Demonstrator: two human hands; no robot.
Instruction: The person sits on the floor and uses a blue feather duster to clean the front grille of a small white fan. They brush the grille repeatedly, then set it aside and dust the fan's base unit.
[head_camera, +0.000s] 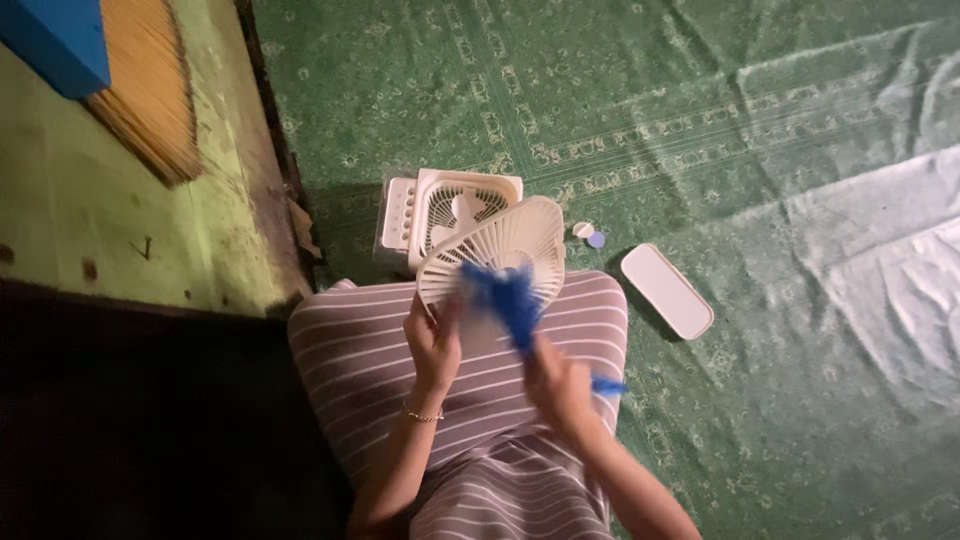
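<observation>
My left hand (433, 342) grips the lower edge of a white slatted fan grille (490, 250), held up over my striped lap. Against the front of that grille my right hand (558, 384) holds a blue feathery duster (505, 297), its blue handle end sticking out to the right of the hand. The duster is blurred. Just beyond the grille on the green mat stands the white square fan body (455, 205) with its blades showing.
A white oblong cover piece (667, 290) lies on the green patterned mat (700, 120) to the right. Two small round caps (588, 234) sit near the fan. A green wall (120, 220), a broom head (150, 90) and a blue box (55, 40) are at left.
</observation>
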